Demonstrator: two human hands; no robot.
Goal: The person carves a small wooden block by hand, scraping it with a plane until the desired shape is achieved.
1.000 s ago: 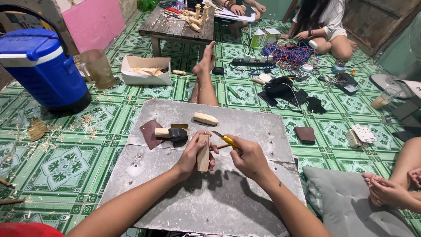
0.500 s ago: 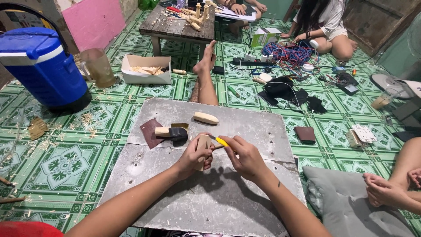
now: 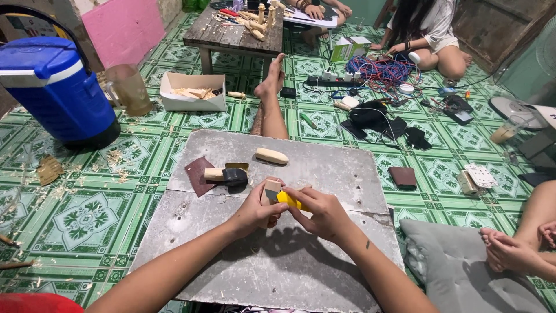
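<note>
My left hand (image 3: 255,211) grips a small pale wooden piece (image 3: 271,189) over a grey board (image 3: 324,174) on the floor. My right hand (image 3: 323,213) holds a yellow-handled knife (image 3: 288,199) with its tip against the top of the wood. Just left of my hands lie a wooden block with a black wrapped end (image 3: 227,175) and a brown sheet of sandpaper (image 3: 197,173). A rounded carved wooden piece (image 3: 271,156) rests farther back on the board.
A blue cooler (image 3: 55,87), a plastic mug (image 3: 130,90) and a box of wood pieces (image 3: 193,93) stand left. A person's leg (image 3: 271,101) stretches behind the board. A low table (image 3: 234,32), cables (image 3: 382,69), other seated people and a grey cushion (image 3: 463,272) surround it.
My hands have turned the wooden piece more upright and drawn closer together. The knife now sits at the top of the wood rather than out to its right.
</note>
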